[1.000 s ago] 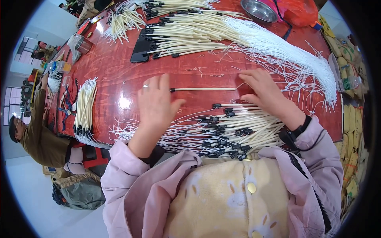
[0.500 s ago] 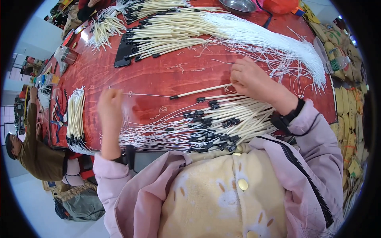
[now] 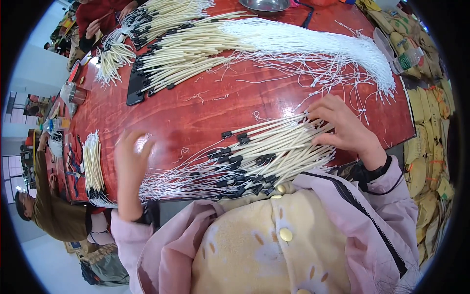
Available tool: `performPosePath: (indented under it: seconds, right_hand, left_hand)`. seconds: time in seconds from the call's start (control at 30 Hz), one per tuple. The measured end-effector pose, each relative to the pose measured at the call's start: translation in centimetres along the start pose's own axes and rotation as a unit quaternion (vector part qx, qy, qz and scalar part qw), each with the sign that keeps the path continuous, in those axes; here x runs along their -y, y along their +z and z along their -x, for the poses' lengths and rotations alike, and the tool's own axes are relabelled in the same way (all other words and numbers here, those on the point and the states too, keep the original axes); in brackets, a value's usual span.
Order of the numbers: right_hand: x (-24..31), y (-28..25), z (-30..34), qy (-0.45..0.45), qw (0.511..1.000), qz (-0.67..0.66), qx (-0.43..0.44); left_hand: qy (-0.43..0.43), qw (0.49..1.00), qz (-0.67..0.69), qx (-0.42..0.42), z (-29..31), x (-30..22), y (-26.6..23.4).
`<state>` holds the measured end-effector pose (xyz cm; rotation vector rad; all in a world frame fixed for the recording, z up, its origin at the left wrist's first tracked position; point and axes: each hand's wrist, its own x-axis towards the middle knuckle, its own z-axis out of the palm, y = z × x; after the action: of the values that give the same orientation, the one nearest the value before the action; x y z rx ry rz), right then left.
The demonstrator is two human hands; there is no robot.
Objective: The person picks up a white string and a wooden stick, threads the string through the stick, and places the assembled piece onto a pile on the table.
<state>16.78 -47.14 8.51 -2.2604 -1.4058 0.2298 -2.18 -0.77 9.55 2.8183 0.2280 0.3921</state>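
A loose heap of thin cream-coloured sticks (image 3: 289, 147) with black end pieces (image 3: 235, 160) lies on the red table near its front edge. White strings (image 3: 171, 182) trail leftward from the heap. My right hand (image 3: 340, 122) rests at the heap's right end, its fingers apart, fingertips at or just over the stick ends. My left hand (image 3: 133, 161) is raised above the table left of the heap, slightly blurred. Its fingers are spread with nothing visible between them.
A bundle of similar sticks (image 3: 93, 166) stands at the left. Farther back lie a large stick pile (image 3: 191, 54), long white strings (image 3: 333, 49), a black phone (image 3: 134, 88) and a metal bowl (image 3: 264, 5). Two other people sit around the table (image 3: 205, 112); sacks (image 3: 426, 127) are stacked at right.
My left hand has let go of a string it held taut, and its fingers have spread. The right hand has released the stick, which now lies on the heap. The view has shifted slightly.
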Motion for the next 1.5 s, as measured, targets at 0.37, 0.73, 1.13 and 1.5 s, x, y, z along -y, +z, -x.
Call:
performPosePath:
  seconds: [0.37,0.73,1.13,1.5]
  right_hand:
    - [1.1,1.2,-3.2,-0.016,0.997,0.054,-0.043]
    - [-0.5,3.0,-6.1,0.01,0.994,0.093,-0.058]
    - [-1.4,5.4,-9.6,-0.004,0.98,0.196,0.034]
    - [-0.6,4.8,-8.2,-0.018,0.979,0.183,0.086]
  left_hand:
    - [0.259,0.962,-0.025,0.081,-14.8,-13.7,16.3]
    - [0.126,0.975,-0.094,0.157,-4.0,-5.2,9.3]
    - [0.063,0.992,0.036,0.099,-1.5,-2.4,8.2]
    - [-0.092,0.989,-0.02,0.114,-3.1,-1.8,8.8]
